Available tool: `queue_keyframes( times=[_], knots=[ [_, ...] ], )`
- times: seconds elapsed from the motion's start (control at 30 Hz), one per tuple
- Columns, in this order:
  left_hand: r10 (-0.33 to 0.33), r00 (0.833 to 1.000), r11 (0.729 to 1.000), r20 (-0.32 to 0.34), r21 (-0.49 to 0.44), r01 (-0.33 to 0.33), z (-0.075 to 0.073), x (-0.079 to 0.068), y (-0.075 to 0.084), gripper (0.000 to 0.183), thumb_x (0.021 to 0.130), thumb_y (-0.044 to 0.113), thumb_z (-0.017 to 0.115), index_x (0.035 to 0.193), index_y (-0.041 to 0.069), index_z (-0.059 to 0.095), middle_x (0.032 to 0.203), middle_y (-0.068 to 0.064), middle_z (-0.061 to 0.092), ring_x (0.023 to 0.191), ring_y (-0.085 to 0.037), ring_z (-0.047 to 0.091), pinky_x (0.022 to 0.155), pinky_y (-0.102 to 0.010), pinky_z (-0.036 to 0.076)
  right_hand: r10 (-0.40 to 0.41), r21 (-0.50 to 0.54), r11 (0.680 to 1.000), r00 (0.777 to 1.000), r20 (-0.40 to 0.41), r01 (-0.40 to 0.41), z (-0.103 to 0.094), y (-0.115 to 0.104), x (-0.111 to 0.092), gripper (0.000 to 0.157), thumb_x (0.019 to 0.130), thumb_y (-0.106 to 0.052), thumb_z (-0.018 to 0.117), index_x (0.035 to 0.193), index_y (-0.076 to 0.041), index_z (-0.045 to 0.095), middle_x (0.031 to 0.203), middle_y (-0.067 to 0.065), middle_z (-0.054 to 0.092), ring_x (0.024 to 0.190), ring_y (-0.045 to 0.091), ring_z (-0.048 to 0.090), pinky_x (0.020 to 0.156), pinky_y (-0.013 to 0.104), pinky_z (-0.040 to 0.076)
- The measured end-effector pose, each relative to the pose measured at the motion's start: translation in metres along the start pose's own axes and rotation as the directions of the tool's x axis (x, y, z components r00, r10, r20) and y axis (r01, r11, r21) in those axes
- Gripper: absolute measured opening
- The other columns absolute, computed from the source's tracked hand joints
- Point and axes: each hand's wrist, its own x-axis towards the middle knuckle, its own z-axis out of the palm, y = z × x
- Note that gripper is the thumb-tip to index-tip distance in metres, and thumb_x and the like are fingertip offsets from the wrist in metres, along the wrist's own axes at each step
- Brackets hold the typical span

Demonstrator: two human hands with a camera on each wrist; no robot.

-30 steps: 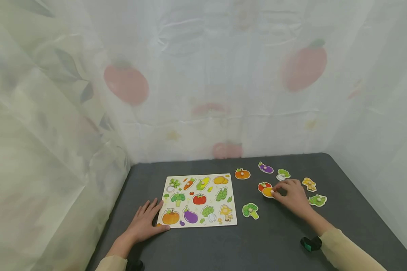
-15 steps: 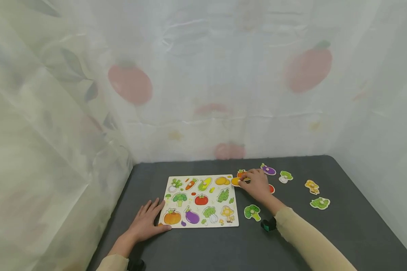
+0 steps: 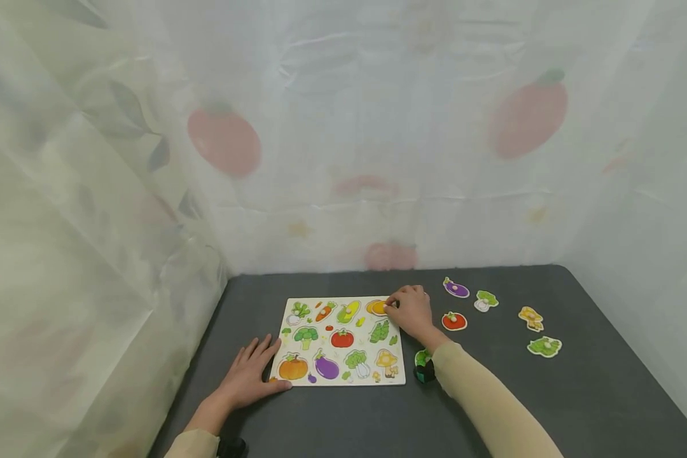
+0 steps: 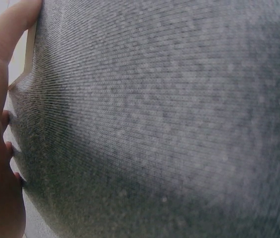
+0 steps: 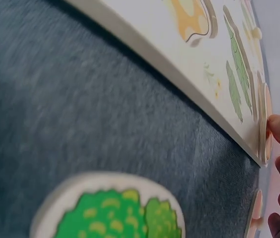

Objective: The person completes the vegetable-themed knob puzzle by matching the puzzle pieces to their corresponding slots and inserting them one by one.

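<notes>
Pinched between fingertips of my right hand (image 3: pixel 411 312): one yellow piece (image 3: pixel 380 308), at the far right corner of one board (image 3: pixel 365 381). My left hand (image 3: pixel 247 378), fingers extended, rests on the board's left edge. Loose on the table (image 3: pixel 509 388), right: one eggplant (image 3: pixel 456 288), one bok choy (image 3: pixel 485 301), one tomato (image 3: pixel 454 320), one mushroom (image 3: pixel 530 318), one leafy-green piece (image 3: pixel 544 346), one broccoli (image 5: pixel 115 215). My wrist strap (image 3: pixel 425 372) partly blocks the broccoli.
</notes>
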Motion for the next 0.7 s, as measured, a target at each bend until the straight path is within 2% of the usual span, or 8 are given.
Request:
queue_keyframes(
  times=[0.33, 0.53, 0.7],
  knots=[
    [-0.004, 1.000, 1.000, 0.003, 0.006, 0.004, 0.001, 0.001, 0.000, 0.111, 0.078, 0.078, 0.070, 0.162, 0.016, 0.034, 0.167, -0.017, 0.025, 0.152, -0.048, 0.015, 0.119, -0.068, 0.009, 0.025, 0.007, 1.000, 1.000, -0.013, -0.025, 0.006, -0.006, 0.005, 0.015, 0.092, -0.034, 0.075, 0.093, -0.022, 0.082, 0.113, 0.006, 0.066, 0.120, 0.034, 0.047, 0.102, 0.059, 0.038],
    [-0.005, 1.000, 1.000, 0.000, 0.007, 0.005, 0.001, 0.001, 0.000, 0.111, 0.077, 0.078, 0.070, 0.162, 0.016, 0.035, 0.166, -0.017, 0.026, 0.152, -0.048, 0.015, 0.119, -0.068, 0.009, 0.006, 0.001, 1.000, 1.000, -0.010, -0.006, 0.007, -0.010, 0.006, 0.013, 0.092, -0.033, 0.076, 0.093, -0.021, 0.082, 0.110, 0.006, 0.066, 0.115, 0.033, 0.048, 0.097, 0.055, 0.042],
    [-0.010, 1.000, 1.000, -0.001, 0.009, 0.010, 0.000, 0.000, 0.002, 0.111, 0.077, 0.078, 0.071, 0.162, 0.016, 0.034, 0.167, -0.017, 0.026, 0.152, -0.048, 0.015, 0.120, -0.067, 0.009, 0.000, -0.007, 1.000, 1.000, -0.001, 0.000, 0.007, -0.012, 0.008, 0.014, 0.093, -0.034, 0.075, 0.094, -0.021, 0.081, 0.112, 0.006, 0.066, 0.117, 0.033, 0.047, 0.099, 0.054, 0.042]
  ],
)
